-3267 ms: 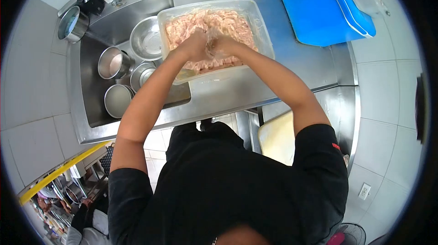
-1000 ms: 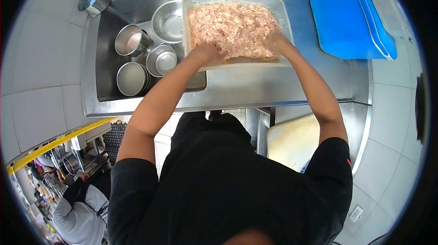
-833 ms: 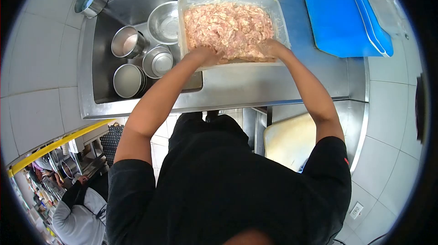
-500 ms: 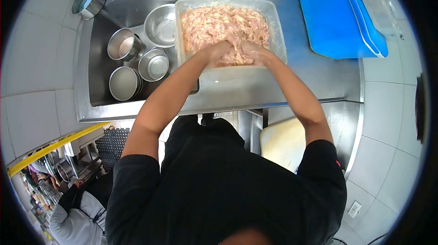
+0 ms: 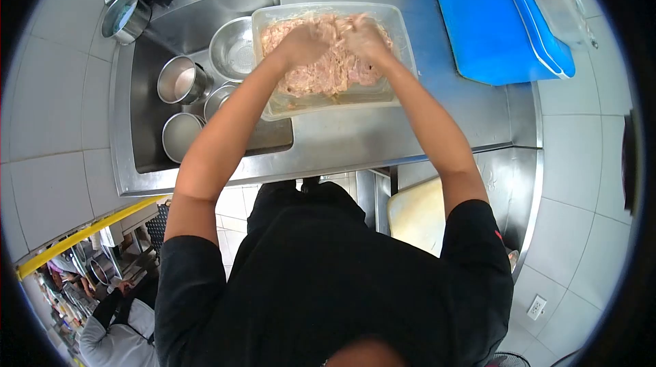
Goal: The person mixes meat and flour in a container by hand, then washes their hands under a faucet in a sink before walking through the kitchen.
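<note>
Left hand (image 5: 305, 46) and right hand (image 5: 364, 42), fingers too blurred to tell, should fold meat (image 5: 321, 80) inward from the tub (image 5: 365, 97) corners.

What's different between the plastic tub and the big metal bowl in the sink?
The tub is rectangular; the bowl is round. The tub is cloudy, see-through plastic, while the bowl is shiny metal. The tub holds pale pink meat; no meat shows in the visible part of the bowl. Both are open at the top.
</note>
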`<state>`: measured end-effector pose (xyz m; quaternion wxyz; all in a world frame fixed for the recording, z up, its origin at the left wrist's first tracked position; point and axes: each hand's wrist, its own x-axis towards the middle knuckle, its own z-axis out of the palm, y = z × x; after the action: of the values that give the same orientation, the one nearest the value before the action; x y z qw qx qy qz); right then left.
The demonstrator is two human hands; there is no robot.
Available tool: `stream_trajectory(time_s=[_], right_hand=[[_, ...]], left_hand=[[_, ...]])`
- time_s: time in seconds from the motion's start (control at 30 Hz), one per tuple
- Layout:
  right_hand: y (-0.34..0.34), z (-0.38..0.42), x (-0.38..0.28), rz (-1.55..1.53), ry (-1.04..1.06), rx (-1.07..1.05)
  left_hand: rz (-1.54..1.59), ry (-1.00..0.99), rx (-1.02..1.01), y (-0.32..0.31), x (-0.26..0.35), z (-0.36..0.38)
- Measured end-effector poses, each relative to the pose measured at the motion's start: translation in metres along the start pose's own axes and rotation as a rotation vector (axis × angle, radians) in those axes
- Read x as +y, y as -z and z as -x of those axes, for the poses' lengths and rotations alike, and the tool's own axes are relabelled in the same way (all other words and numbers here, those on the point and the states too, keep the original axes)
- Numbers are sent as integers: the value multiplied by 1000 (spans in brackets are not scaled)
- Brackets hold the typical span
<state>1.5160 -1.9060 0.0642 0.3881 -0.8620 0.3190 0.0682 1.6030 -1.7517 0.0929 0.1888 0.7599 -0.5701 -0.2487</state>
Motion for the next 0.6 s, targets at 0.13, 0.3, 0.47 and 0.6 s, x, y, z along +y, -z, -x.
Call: stream_trajectory(time_s=[0.13, 0.3, 0.47, 0.6], right_hand=[[-29, 22, -2, 637, 388, -383], [7, 27, 37, 461, 445, -457], [44, 47, 59, 369, 332, -397], [33, 65, 56, 550, 33, -400]], left_hand=[[112, 231, 396, -25, -6, 18], [-122, 483, -34, -14, 19, 39], [-215, 422, -192, -56, -6, 38], [16, 499, -300, -59, -9, 44]])
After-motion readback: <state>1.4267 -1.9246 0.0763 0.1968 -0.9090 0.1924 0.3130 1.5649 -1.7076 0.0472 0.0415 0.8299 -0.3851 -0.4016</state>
